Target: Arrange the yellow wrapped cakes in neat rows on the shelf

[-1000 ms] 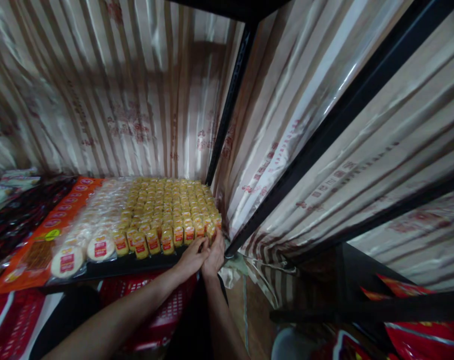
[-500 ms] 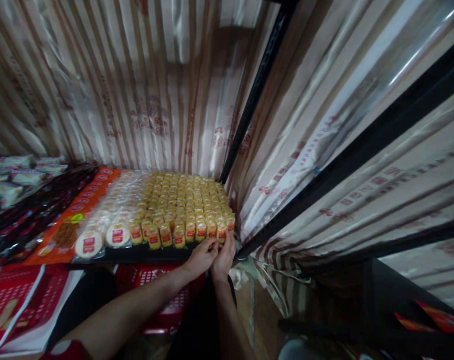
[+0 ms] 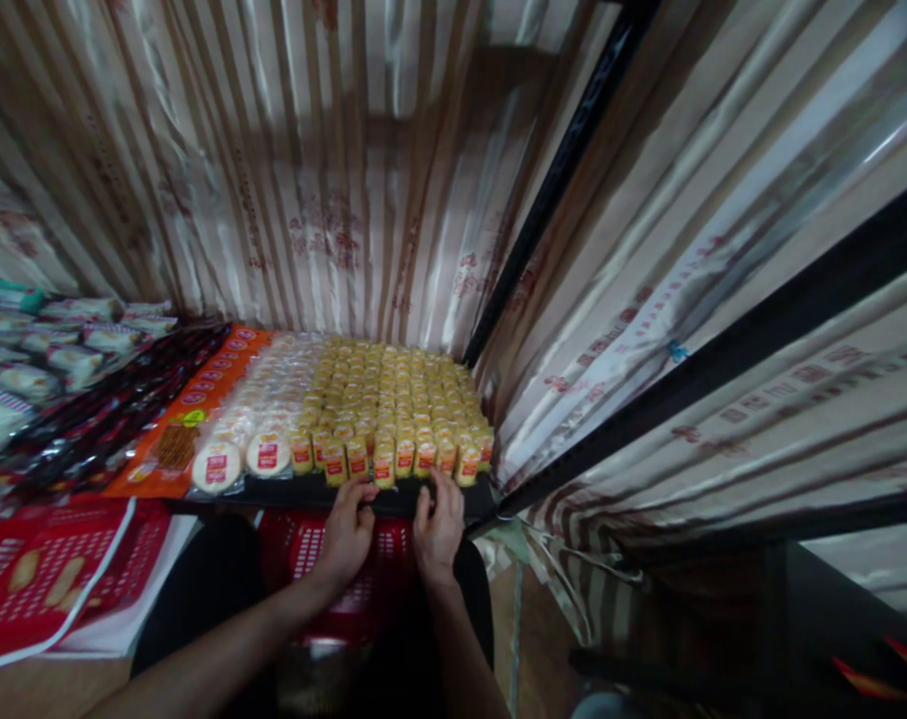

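Drawn apart since the earlier frame, your left hand (image 3: 347,529) and right hand (image 3: 439,526), both loosely open, sit before the yellow packets (image 3: 398,409) rowed on the shelf (image 3: 296,492), where light, even fingertip pressure should align them.

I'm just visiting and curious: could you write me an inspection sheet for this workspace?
Surface: dark shelf, front edge showing.
Job's things: yellow packets in close rows; the front ones line up unevenly.
Clutter: round white packets beside the yellow ones, then an orange bag; red basket at lower left.
Grip: left hand and right hand both open near the front packets; contact unclear.
Cables: nothing seen.
Surroundings: striped curtain, dark post.
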### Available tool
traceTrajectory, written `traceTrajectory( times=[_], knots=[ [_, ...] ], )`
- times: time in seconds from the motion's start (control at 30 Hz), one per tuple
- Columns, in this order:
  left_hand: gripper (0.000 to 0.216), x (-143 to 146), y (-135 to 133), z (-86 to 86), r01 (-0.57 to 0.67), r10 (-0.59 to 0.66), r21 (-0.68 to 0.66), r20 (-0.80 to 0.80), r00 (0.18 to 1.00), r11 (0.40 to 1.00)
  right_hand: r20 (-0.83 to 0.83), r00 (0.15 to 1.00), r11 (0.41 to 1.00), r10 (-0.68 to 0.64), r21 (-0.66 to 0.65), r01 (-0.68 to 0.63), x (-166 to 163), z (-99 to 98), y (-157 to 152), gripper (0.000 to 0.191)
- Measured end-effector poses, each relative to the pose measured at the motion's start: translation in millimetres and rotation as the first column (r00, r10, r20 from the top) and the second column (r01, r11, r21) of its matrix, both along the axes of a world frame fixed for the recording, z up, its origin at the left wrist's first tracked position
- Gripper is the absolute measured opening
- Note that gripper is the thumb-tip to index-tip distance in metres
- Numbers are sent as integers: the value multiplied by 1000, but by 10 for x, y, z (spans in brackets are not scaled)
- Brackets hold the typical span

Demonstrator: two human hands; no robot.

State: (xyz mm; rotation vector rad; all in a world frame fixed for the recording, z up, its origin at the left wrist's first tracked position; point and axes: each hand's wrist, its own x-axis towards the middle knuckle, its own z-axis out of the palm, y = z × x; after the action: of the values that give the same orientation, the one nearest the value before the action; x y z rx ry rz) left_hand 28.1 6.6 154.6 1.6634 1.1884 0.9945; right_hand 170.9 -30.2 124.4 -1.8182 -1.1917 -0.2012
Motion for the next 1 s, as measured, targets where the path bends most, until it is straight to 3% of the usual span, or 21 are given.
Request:
traceTrajectory(
  times=[0.1, 0.2, 0.83, 1.0],
  knots=[
    [30, 18, 30, -21, 0, 0, -4, -31, 1000, 1000, -29, 991, 989, 131, -72, -133, -218, 20, 87, 34],
    [33, 52, 43, -32, 3, -6, -43, -68, 998, 999, -55, 984, 979, 171, -103, -176, -351, 24, 181, 34],
    [43, 23, 123, -4, -27, 28, 11, -97, 995, 1000, -157, 960, 971, 230, -26, -237, -439, -8, 349, 33],
    [43, 14, 185, -30, 27, -24, 21, -123, 992, 999, -185, 963, 979, 194, -27, -203, -425, -30, 366, 34]
  ],
)
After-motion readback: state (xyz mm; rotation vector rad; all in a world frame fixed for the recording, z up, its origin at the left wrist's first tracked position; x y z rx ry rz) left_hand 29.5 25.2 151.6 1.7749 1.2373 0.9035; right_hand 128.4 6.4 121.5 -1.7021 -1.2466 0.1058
